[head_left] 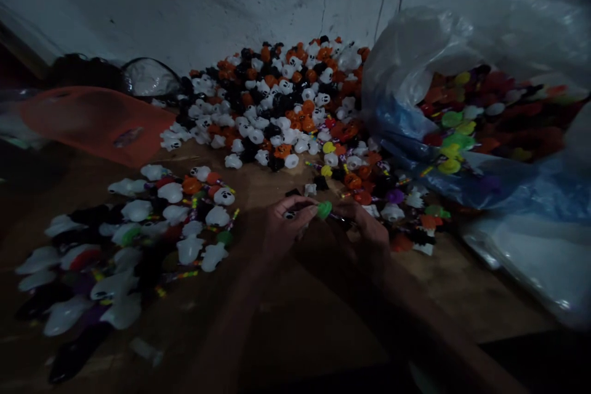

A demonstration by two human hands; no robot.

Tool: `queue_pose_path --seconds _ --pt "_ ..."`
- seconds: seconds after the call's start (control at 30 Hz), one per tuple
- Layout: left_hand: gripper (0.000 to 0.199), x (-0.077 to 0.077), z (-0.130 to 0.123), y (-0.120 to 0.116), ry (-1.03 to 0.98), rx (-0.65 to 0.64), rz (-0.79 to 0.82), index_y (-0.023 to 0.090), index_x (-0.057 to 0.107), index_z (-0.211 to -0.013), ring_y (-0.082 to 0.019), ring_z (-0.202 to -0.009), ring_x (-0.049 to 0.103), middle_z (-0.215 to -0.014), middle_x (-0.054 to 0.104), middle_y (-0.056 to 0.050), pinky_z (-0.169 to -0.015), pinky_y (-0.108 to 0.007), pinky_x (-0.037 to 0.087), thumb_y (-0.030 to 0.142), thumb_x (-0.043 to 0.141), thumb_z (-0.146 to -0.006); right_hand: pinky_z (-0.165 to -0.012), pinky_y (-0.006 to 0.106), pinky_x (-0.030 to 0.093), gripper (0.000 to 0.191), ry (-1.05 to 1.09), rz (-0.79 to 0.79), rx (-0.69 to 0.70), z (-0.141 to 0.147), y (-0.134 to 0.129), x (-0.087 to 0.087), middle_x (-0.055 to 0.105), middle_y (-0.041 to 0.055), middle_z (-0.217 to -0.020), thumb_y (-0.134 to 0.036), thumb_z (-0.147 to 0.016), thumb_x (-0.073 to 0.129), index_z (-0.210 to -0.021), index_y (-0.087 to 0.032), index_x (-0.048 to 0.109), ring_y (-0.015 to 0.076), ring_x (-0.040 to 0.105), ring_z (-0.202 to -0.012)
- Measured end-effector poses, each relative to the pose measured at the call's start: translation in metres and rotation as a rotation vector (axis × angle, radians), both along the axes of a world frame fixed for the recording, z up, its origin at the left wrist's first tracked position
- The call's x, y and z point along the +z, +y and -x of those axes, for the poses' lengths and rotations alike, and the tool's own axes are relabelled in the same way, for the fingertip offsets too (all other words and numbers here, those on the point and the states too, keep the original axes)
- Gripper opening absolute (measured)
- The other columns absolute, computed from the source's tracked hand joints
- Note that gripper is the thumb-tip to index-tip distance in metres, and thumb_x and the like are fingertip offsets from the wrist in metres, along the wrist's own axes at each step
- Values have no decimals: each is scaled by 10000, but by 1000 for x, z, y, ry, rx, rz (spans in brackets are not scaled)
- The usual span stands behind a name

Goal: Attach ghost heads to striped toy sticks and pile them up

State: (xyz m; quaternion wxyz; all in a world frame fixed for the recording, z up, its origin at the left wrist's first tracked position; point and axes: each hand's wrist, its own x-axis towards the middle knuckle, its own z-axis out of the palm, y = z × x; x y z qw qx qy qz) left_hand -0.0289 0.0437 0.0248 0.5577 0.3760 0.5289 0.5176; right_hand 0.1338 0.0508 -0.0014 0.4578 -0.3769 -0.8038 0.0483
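Near the middle of the wooden table [263, 308], my left hand [290, 221] pinches a small green plastic piece [324, 210] between thumb and fingers. Just right of it, my right hand [364, 228] has its fingers closed at the other side of the green piece, on a thin, dark part that is too dim to make out. A white ghost face shows in or under my left palm. Close beyond my fingers lie small white and black pieces.
A large pile of white, orange and black figures [272, 104] lies against the wall. Assembled pieces [138, 240] cover the left side. An orange mesh bag [92, 123] lies behind them. An open plastic bag [397, 86] holds colorful pieces at right.
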Motion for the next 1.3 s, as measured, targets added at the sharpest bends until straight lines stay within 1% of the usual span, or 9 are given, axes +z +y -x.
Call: queue_pose_path --seconds 0.13,0.23,0.33,0.4,0.67,0.8,0.93,1.07,1.3 --pt "173 -1 0 -1 117 53 -61 165 683 -700 -68 -458 394 -523 529 16 -436 -180 276 334 694 -664 -652 259 489 174 93 151 -24 5 -2 -5 618 54 -873 -172 -823 548 -993 -201 528 151 605 -759" --pt "170 -3 4 0 141 15 -65 171 684 -693 -75 -444 394 -495 516 17 -440 -186 283 340 687 -681 -727 289 494 373 214 410 -16 6 -3 -1 602 73 -962 -274 -819 575 -1164 -179 470 169 597 -837" --pt "175 -4 9 0 166 -29 -92 179 686 -734 -89 -472 431 -554 558 2 -448 -187 303 352 667 -711 -777 312 481 326 196 674 139 5 -3 12 635 61 -997 -371 -890 483 -1149 -184 549 184 599 -904" --pt "181 -5 12 0 226 -47 -134 179 687 -743 -91 -501 442 -604 581 -9 -459 -184 310 355 647 -736 -750 294 475 291 159 744 227 3 -2 19 656 31 -938 -384 -918 436 -1043 -195 618 171 607 -866" --pt "245 -19 22 1 445 -122 -201 207 655 -805 -119 -637 497 -720 597 -3 -558 -189 369 440 581 -800 -636 256 425 148 -52 382 126 -8 -1 10 595 33 -784 -262 -886 486 -819 -172 583 134 545 -708" --pt "250 -20 22 3 460 -107 -219 206 658 -815 -111 -637 493 -726 598 5 -565 -187 367 445 585 -796 -602 247 424 225 -89 414 150 -9 -3 12 614 23 -804 -246 -891 469 -1077 -181 577 124 542 -655" --pt "270 -15 18 5 363 -74 -163 168 642 -802 -84 -542 427 -659 558 10 -500 -186 322 433 618 -756 -610 247 432 198 -108 390 179 -6 -2 13 610 23 -812 -204 -865 479 -1034 -175 577 128 549 -668" --pt "260 -7 8 2 184 -15 -116 142 601 -785 -70 -506 407 -601 512 24 -476 -179 318 392 630 -721 -757 281 486 326 27 477 188 2 -1 10 633 47 -1023 -314 -861 548 -1169 -206 535 167 598 -868" --pt "288 -8 -2 2 46 44 -38 146 605 -790 -53 -455 392 -568 500 40 -430 -168 300 409 662 -690 -708 312 499 233 64 391 7 6 2 2 665 70 -990 -352 -882 525 -1027 -198 624 206 624 -889"
